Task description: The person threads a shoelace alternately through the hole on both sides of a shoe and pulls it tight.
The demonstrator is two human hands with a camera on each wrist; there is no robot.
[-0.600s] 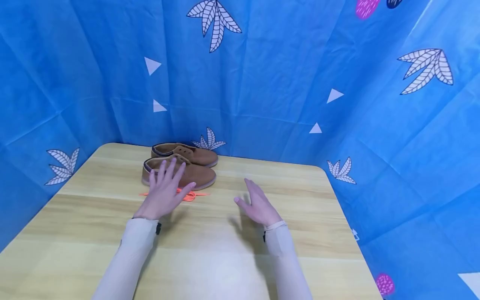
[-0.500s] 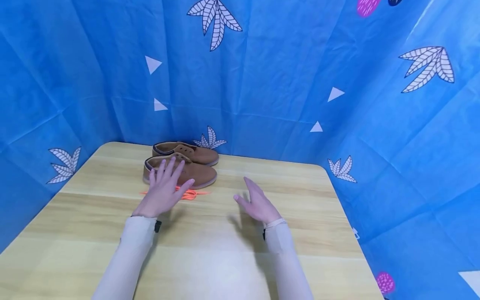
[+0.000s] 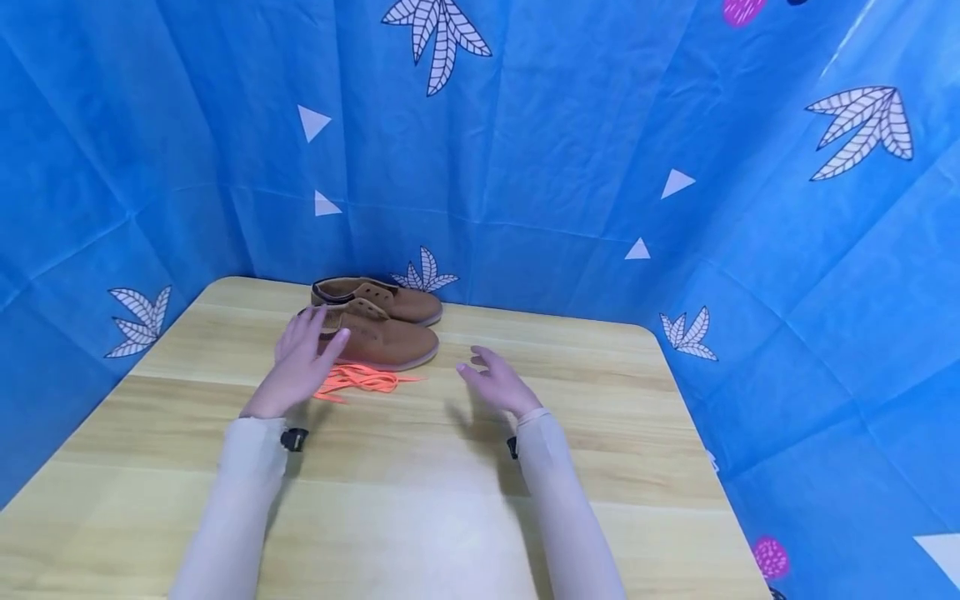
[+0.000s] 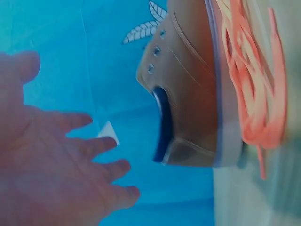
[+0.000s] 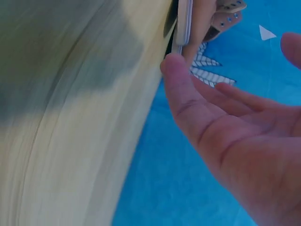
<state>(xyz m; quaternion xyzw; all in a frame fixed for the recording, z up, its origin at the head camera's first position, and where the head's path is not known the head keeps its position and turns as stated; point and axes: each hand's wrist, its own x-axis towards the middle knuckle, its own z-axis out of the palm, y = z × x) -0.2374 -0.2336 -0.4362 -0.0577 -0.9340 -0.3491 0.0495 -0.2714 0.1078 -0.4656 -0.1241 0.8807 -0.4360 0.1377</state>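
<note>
Two brown shoes stand side by side at the back left of the table, toes to the right: a near shoe (image 3: 393,342) and a far shoe (image 3: 414,305). Their eyelets hold no laces. Along the near shoe's sole lies a loose bundle of orange shoelaces (image 3: 366,378), also large in the left wrist view. My left hand (image 3: 297,365), fingers spread, overlaps the near shoe's heel in the head view; the left wrist view shows space between fingertips and heel. My right hand (image 3: 498,384) hovers over the table right of the toes, fingers slightly bent, holding nothing.
The light wood table (image 3: 450,467) has rounded back corners. A blue patterned curtain (image 3: 540,167) hangs close behind the shoes and along both sides.
My left hand has shifted left and turned thumb-up, uncovering more of the shoelaces. The right hand has moved slightly left, its fingers bending a little. The shoes stay in place on the table.
</note>
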